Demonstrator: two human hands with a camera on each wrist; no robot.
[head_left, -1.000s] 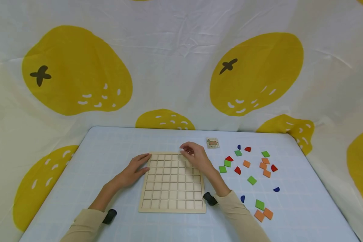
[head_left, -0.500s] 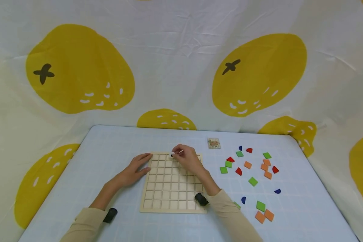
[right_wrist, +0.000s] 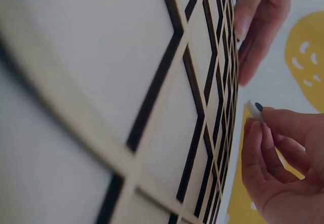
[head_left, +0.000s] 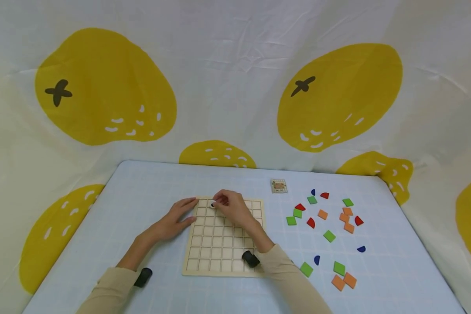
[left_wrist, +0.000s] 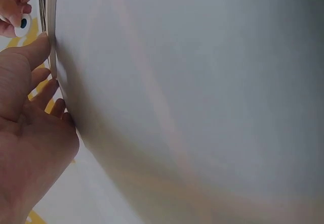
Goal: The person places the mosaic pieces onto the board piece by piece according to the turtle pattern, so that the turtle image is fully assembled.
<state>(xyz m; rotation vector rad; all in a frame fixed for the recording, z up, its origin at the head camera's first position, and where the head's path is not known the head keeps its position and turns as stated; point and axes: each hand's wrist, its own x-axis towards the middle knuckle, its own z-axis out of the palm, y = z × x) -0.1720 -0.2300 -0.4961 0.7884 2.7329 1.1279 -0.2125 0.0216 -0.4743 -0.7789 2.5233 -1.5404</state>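
Observation:
A square wooden grid board (head_left: pixel 206 253) lies on the table in front of me. My left hand (head_left: pixel 173 221) rests at its upper left edge, thumb and fingers spread along the rim. In the left wrist view, that hand's thumb and fingertips (left_wrist: pixel 38 52) touch the board's edge. My right hand (head_left: pixel 232 211) pinches a small white round eye piece with a black dot (right_wrist: pixel 254 111) between thumb and fingers. It is over the top row of cells, near the left corner. The right palm and wrist hide part of the upper right of the grid.
Right of the board lie scattered green square tiles (head_left: pixel 329 236), orange square tiles (head_left: pixel 338 282), red quarter-round pieces (head_left: pixel 359 220) and blue half-round pieces (head_left: pixel 361 249). A small picture card (head_left: pixel 278 186) lies behind the board. A lemon-print curtain (head_left: pixel 227 87) hangs behind the table.
My right hand has moved left across the board's top edge with the eye piece, from the right half to near the upper left corner. The left hand has stayed at the left edge.

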